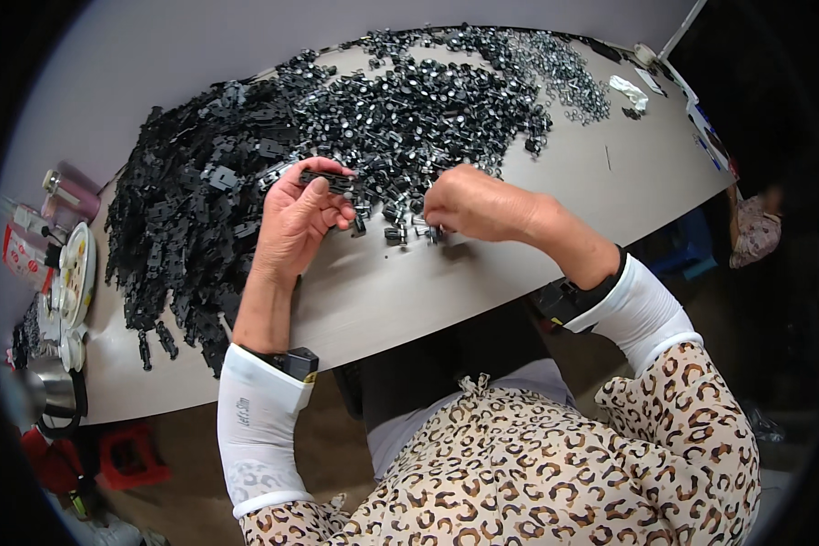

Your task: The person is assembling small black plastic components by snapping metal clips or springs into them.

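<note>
My left hand (302, 218) is raised over the table, its thumb and fingers closed on a narrow black plastic part (326, 180). Just below those fingers is another small black piece (358, 224); whether the hand holds it I cannot tell. My right hand (482, 205) is bent down to the tabletop with its fingertips pinched together. At the fingertips sits a small black-and-silver roller-like part (433, 235), partly covered. A similar loose part (395, 236) lies between the hands, in front of the big pile of black-and-silver parts (419, 114).
A heap of flat black plastic pieces (191, 200) covers the table's left side. Small shiny metal pieces (569, 77) spread at the back right, near a crumpled white tissue (628, 92). At the left edge stand a round tray (80, 268) and a metal pot (56, 387).
</note>
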A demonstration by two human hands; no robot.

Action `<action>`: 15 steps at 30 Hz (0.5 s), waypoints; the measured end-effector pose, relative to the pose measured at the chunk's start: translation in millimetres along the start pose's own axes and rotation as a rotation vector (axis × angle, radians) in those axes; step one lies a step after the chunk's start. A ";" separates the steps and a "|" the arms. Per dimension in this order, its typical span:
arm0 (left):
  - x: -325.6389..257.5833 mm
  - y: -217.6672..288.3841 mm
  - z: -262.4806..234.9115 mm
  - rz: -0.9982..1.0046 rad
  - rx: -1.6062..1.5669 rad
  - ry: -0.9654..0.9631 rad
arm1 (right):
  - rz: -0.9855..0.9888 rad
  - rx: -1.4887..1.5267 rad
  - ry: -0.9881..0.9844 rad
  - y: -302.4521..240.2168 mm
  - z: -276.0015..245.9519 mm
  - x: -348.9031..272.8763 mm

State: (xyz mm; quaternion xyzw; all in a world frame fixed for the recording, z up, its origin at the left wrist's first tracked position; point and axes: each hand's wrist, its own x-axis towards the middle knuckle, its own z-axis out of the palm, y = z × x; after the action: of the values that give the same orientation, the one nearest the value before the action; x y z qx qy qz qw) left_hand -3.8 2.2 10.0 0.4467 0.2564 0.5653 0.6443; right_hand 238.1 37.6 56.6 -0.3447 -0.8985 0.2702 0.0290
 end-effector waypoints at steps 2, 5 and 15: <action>-1.0 -2.3 -3.6 -0.024 0.028 0.007 | -0.081 -0.031 0.001 3.2 10.7 -3.0; 0.0 -5.4 -3.2 -0.052 0.016 -0.015 | -0.029 0.005 0.021 -5.1 10.0 -7.0; -0.4 2.0 4.1 -0.036 -0.025 0.070 | -0.173 -0.039 0.167 5.0 28.6 -32.4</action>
State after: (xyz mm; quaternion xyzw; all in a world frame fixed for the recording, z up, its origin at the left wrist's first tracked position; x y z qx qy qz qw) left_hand -1.5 0.6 13.6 0.4138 0.2800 0.5720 0.6505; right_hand 259.0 6.8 34.1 -0.2879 -0.9245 0.2194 0.1199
